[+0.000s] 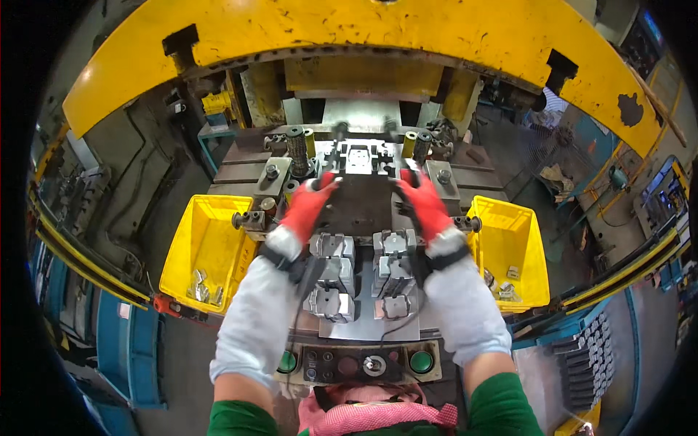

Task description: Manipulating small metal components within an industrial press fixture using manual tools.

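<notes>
My left hand (pixel 309 206), in a red and black glove, reaches over the press bed with nothing visible in it; its fingers look parted. Opposite it, my right hand (pixel 423 206), gloved alike, is also unfilled, fingers apart and slightly blurred. Between and beyond both hands is the lower die (pixel 359 160), a bright metal block with a shaped middle. Closer to me, grey metal parts stand in a left stack row (pixel 334 275) and a right stack row (pixel 394 270) on a pale metal plate (pixel 363 328). Neither hand touches them.
A yellow bin (pixel 187 243) at left and another yellow bin (pixel 525 251) at right hold small metal pieces. Overhead spans the yellow press frame (pixel 363 25). Guide posts (pixel 297 149) flank the die. A panel with green buttons (pixel 421 362) lies nearest me.
</notes>
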A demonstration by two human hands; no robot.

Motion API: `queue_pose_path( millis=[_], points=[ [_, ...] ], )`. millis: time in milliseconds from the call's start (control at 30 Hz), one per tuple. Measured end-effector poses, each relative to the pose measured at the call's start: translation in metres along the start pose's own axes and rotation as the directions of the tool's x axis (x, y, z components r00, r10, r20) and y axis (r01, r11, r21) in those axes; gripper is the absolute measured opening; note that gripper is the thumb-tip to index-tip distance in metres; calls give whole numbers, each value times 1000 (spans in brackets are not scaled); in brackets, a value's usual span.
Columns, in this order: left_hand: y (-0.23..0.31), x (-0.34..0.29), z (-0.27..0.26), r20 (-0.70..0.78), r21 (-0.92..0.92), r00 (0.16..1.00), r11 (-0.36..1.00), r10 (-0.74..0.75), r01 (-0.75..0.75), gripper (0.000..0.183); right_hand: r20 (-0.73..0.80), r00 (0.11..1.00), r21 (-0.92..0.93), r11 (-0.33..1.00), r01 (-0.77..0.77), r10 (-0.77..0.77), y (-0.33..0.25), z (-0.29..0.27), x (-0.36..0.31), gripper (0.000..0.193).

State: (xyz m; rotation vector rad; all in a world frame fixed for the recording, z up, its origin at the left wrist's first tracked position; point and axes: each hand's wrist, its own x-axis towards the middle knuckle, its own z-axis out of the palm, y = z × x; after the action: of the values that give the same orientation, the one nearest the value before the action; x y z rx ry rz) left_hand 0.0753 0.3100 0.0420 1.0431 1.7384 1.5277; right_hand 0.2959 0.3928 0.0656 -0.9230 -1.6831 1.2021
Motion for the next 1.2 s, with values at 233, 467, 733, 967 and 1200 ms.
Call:
queue_pose_path(
  millis=[233,467,733,967,1200],
  points=[
    [-28,-173,-140,-283,-153,928,967,-242,205,26,-472,867,52,987,-153,160,14,-134,-203,51],
    [-126,-250,-217,-544,315,776,780,-319,541,28,-428,808,-197,831,-520,404,46,-133,-299,50],
    [-115,-245,-174,-400,-153,840,931,-365,331,17,213,786,-63,811,-582,580,37,-79,-296,53],
    [-89,-265,-153,-353,-322,876,922,-328,215,18,144,931,194,913,-358,334,-15,-52,-183,37],
    [-108,-262,-138,-336,-160,929,981,-154,105,19,94,990,23,994,-109,106,75,10,36,29]
  ],
)
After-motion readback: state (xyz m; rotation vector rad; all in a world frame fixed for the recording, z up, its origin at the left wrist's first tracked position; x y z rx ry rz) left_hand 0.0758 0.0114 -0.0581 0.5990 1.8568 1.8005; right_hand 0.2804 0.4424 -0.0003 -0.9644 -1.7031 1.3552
